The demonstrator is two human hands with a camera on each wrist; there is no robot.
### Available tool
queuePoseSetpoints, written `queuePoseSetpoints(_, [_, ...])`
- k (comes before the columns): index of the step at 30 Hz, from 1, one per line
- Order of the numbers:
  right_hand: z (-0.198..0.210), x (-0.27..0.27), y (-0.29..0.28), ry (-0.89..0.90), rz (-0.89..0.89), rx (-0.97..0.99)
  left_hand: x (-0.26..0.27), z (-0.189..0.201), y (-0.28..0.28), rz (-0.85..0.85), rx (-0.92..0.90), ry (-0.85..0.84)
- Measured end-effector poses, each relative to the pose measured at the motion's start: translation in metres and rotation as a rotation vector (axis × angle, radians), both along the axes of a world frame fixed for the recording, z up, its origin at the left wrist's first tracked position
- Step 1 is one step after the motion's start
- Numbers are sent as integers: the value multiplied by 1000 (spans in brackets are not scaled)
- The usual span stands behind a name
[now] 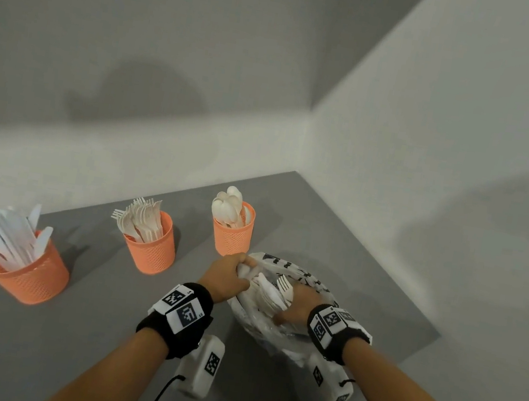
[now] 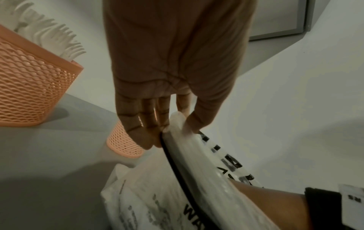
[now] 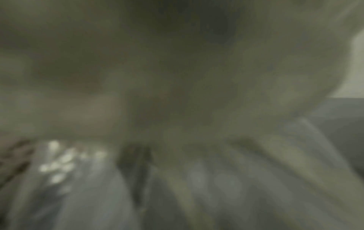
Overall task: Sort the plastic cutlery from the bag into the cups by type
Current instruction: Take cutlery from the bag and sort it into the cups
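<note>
Cutlery of white plastic [image 1: 271, 291] fills the printed clear bag [image 1: 299, 275]; left hand [image 1: 226, 277] pinches its rim, right hand [image 1: 297, 304] inside, grip unclear. Lift one type only.

Little is legible from my station. On the bag [image 2: 149, 202], the left wrist view shows bold black letters "WA" low on its near face, running out of the picture; the black marks along its rim are broken strokes I cannot make into words. A white tag [image 2: 352, 200] on the right wristband reads "SM". In the head view the wristbands [image 1: 182, 308] carry black-and-white square code markers, with small characters beside them too tiny for me to read.
</note>
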State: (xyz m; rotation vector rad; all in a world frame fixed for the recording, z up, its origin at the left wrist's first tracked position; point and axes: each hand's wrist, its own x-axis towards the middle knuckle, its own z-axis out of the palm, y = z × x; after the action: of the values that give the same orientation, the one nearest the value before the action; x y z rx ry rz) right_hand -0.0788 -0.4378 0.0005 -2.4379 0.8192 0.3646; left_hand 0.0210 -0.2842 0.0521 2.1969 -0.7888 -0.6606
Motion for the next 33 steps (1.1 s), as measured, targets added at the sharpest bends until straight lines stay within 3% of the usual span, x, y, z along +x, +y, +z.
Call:
queuePoseSetpoints(6, [-3,3,11,71,17,25,-5,-6,-1,14,12,-5])
queuePoseSetpoints(10, [-6,8,23,-19,64,-3,-4,-6,-1,2,6,-6])
queuePoseSetpoints(16, [-12,7,28,-171,-16,22,-1,-8,5,36,-20,10])
queuePoseSetpoints(23, [8,5,17,-175,31,49,6,-7,5,68,-86,73])
queuePoseSetpoints(29, [11,0,13,-82,48,48,7,-10,0,110,-59,-17])
queuePoseSetpoints(33, [21,-7,16,-167,60,91,4,-14,-1,164,-59,-68])
